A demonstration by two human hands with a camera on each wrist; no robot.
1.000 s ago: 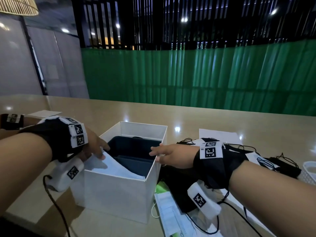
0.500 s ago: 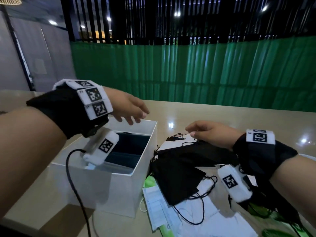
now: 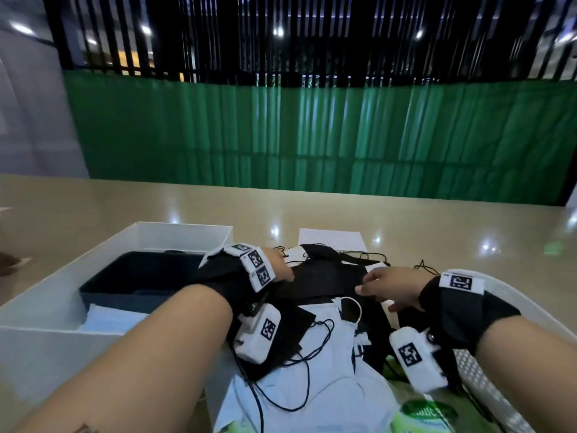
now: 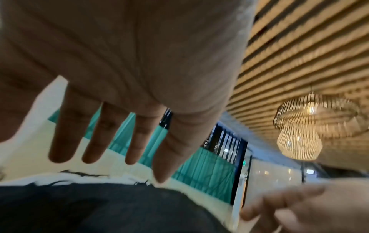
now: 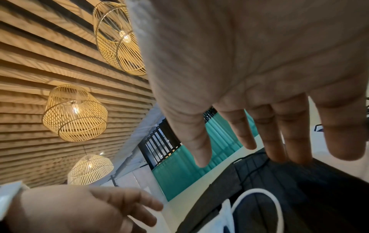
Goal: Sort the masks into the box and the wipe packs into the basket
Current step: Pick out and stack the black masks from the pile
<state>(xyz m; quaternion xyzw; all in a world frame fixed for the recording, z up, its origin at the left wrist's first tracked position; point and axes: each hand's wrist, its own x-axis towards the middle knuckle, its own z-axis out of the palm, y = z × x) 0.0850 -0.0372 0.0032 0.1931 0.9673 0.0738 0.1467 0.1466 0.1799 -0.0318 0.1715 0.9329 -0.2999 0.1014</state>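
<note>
A heap of black masks (image 3: 324,281) and white masks (image 3: 324,364) lies on the table right of the white box (image 3: 46,304), which holds a dark tray and a pale mask. My left hand (image 3: 281,270) hovers over the black mask (image 4: 99,209) with fingers straight and spread, holding nothing. My right hand (image 3: 387,284) reaches from the right, fingers straight, tips just above or on the black mask (image 5: 299,189). Green wipe packs (image 3: 421,414) peek from under the masks at the front. The white basket (image 3: 499,307) sits at the right, behind my right wrist.
A white sheet of paper (image 3: 331,239) lies behind the heap. Black ear loops (image 3: 424,267) trail over the table toward the basket. The beige table (image 3: 406,220) runs back to a green curtain. Wrist-camera cables hang under both wrists.
My left hand has left the box and come down to the right over the mask heap. My right hand has stayed at the heap, close to the left one. The view has swung right.
</note>
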